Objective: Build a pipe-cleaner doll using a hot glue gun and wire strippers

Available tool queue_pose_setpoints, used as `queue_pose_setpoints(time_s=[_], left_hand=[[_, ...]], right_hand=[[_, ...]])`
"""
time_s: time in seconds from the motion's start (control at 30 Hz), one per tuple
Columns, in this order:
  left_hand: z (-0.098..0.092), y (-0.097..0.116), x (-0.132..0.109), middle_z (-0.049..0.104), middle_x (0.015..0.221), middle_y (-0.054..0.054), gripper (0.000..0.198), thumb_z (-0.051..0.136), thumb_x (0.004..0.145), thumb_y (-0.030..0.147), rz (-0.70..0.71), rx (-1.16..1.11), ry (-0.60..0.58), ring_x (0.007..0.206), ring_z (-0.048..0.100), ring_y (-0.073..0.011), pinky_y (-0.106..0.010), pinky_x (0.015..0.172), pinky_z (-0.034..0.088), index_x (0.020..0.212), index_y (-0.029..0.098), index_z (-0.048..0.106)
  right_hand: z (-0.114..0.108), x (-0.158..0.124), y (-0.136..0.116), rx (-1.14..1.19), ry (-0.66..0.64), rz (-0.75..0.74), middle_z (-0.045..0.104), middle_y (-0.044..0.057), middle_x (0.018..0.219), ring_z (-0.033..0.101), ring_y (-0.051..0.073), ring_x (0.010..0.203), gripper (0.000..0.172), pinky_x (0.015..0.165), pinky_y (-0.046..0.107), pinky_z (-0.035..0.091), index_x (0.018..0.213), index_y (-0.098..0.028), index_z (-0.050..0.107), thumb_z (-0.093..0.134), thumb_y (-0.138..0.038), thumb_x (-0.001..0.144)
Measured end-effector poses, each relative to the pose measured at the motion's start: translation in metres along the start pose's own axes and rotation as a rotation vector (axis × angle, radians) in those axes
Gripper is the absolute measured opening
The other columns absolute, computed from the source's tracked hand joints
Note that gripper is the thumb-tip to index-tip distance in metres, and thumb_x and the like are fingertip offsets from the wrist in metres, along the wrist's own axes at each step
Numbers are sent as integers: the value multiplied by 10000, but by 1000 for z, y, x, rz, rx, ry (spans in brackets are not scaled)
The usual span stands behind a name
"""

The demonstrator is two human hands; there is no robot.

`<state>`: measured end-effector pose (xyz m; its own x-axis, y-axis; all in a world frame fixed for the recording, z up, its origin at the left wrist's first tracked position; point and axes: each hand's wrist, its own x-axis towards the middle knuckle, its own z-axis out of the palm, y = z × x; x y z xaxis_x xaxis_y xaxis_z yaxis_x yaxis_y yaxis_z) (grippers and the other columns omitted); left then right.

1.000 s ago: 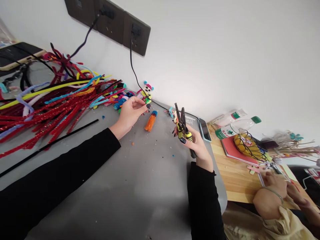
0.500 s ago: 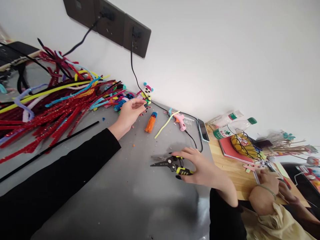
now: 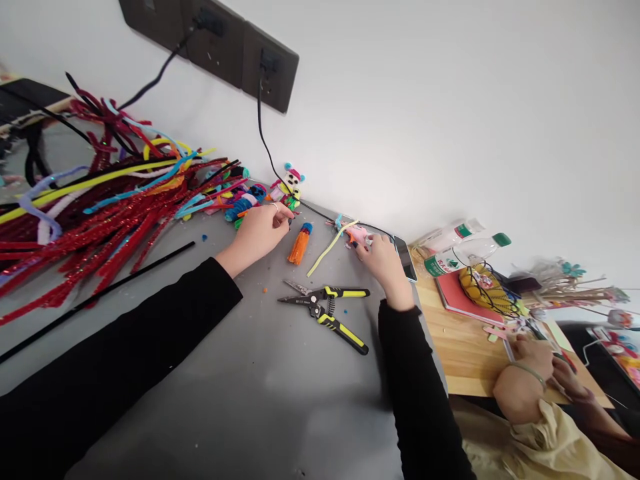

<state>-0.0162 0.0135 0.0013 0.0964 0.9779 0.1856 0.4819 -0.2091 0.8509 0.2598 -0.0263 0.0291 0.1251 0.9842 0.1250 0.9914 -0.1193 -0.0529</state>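
My left hand (image 3: 260, 233) is closed in a pinch above the grey table, and what its fingertips hold, if anything, is too small to make out. Just right of it lies an orange pipe-cleaner bundle with a blue top (image 3: 301, 245). My right hand (image 3: 384, 263) has its fingers closed at the pink hot glue gun (image 3: 356, 234), covering the handle. A yellow pipe cleaner (image 3: 327, 251) lies beside the gun. Nearer me, yellow-and-black wire strippers (image 3: 320, 308) rest with jaws and handles apart, touched by neither hand.
Pipe cleaners (image 3: 135, 200) are heaped at left, near small pipe-cleaner figures (image 3: 290, 183). A long black stick (image 3: 100, 293) lies below them. Cords run to wall sockets (image 3: 265, 67). A phone (image 3: 405, 259), bottles (image 3: 453, 260) and a co-worker's hands (image 3: 533, 370) are at right.
My right hand has let go of the wire strippers, leaving them spread on the table, and has moved up to the glue gun. My left hand has stayed nearly in place.
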Motion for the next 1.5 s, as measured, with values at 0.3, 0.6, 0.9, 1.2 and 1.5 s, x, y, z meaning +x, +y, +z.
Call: queue_pose_setpoints(time_s=[0.3, 0.6, 0.9, 1.2, 1.5], left_hand=[[11, 0, -10, 679, 1054, -163, 270, 526, 955, 339, 269, 461, -76, 1081, 587, -379, -511, 963, 515, 920, 184, 744], [24, 7, -18, 646, 1043, -179, 205, 623, 876, 337, 183, 544, -155, 1040, 593, -391, -512, 907, 528, 936, 153, 691], [25, -3, -14, 673, 1078, -151, 219, 618, 916, 409, 175, 353, -30, 1071, 590, -371, -498, 919, 514, 947, 196, 654], [28, 13, -17, 735, 985, -94, 246, 643, 909, 438, 311, 87, -130, 1008, 603, -306, -428, 903, 501, 952, 211, 728], [32, 22, -20, 737, 916, -58, 152, 586, 882, 309, 316, -108, -87, 861, 658, -236, -348, 778, 517, 824, 227, 701]], right_hand=[[34, 30, -8, -83, 91, 101, 661, 267, 1133, 611, 375, 1076, 343, 966, 476, 466, 1070, -73, 640, 599, -372, 908], [18, 28, -5, 27, 373, 90, 650, 164, 1069, 631, 320, 978, 289, 838, 417, 504, 1137, -165, 488, 578, -227, 869], [12, 25, -6, 271, 617, 6, 592, 182, 1230, 611, 332, 1160, 399, 979, 478, 502, 1290, -168, 448, 538, -268, 913], [13, 11, -32, 413, 662, -128, 608, 137, 1201, 647, 218, 887, 393, 814, 373, 551, 1265, -207, 466, 603, -380, 940], [15, 11, -36, 479, 634, -86, 619, 138, 1185, 649, 228, 883, 435, 816, 393, 558, 1273, -209, 467, 615, -404, 914]])
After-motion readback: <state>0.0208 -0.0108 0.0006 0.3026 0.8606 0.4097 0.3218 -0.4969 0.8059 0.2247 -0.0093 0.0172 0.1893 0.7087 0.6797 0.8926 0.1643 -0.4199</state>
